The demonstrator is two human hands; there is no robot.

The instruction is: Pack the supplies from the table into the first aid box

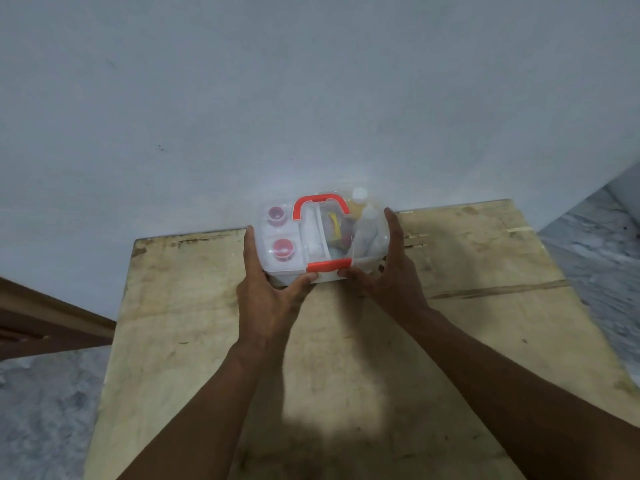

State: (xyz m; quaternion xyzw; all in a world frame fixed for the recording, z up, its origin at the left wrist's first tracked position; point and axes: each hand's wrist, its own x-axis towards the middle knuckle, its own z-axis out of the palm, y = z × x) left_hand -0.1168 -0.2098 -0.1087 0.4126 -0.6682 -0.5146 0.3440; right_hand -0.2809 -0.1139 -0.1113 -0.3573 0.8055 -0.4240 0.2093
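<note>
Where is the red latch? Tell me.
In the head view, the red latch sits on the near front edge of the first aid box, between the left hand and right hand.

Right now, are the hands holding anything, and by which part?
Yes. Both hands hold the first aid box: the left hand on its left end and near corner, the right hand on its right end, thumbs by the red latch.
</note>
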